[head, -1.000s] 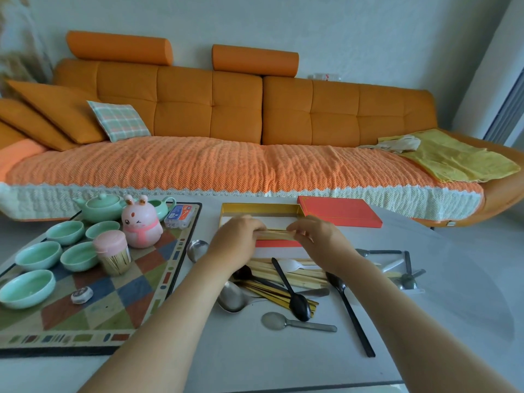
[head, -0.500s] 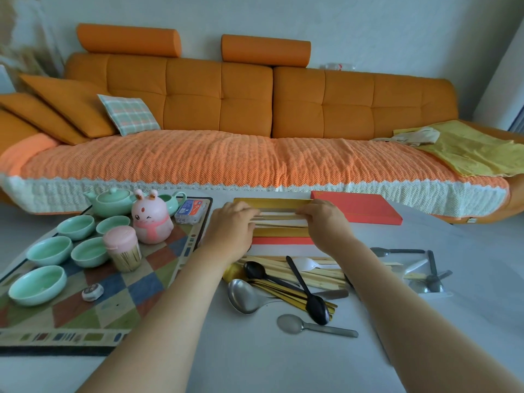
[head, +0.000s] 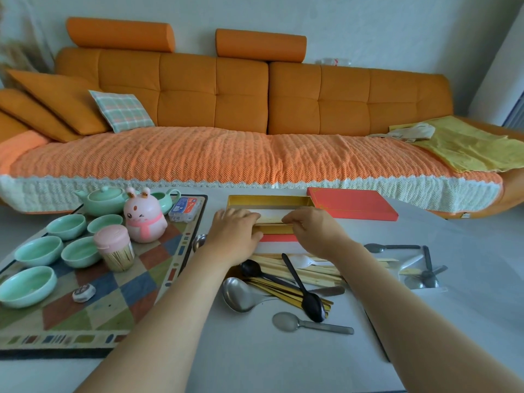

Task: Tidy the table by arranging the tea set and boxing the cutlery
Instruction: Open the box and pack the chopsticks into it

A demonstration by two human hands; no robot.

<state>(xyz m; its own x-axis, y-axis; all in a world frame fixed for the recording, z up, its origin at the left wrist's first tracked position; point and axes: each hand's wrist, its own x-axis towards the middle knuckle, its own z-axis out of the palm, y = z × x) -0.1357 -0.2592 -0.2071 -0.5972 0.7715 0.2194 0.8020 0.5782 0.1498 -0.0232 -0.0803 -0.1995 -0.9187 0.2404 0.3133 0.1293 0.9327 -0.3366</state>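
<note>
My left grip (head: 235, 232) and right grip (head: 316, 231) each hold one end of a bundle of wooden chopsticks (head: 270, 219). The left fingers curl over it and the right pinches it with thumb and fingertips. The bundle lies crosswise in the open gold box (head: 266, 198), and I cannot tell whether it touches the bottom. The red lid (head: 351, 205) lies just beside the box on the right. Nearer to me, loose cutlery (head: 286, 279) is heaped on the pale grey desk (head: 255, 361): more chopsticks, black spoons and steel spoons. To the left a chequered mat (head: 93, 310) carries the green teapot (head: 103, 198), five green cups (head: 38, 251), a pink rabbit figure (head: 144, 219) and a toothpick jar (head: 114, 251). Beyond the desk an orange sofa (head: 212, 95) with a knitted orange cover stands against a white wall.
</note>
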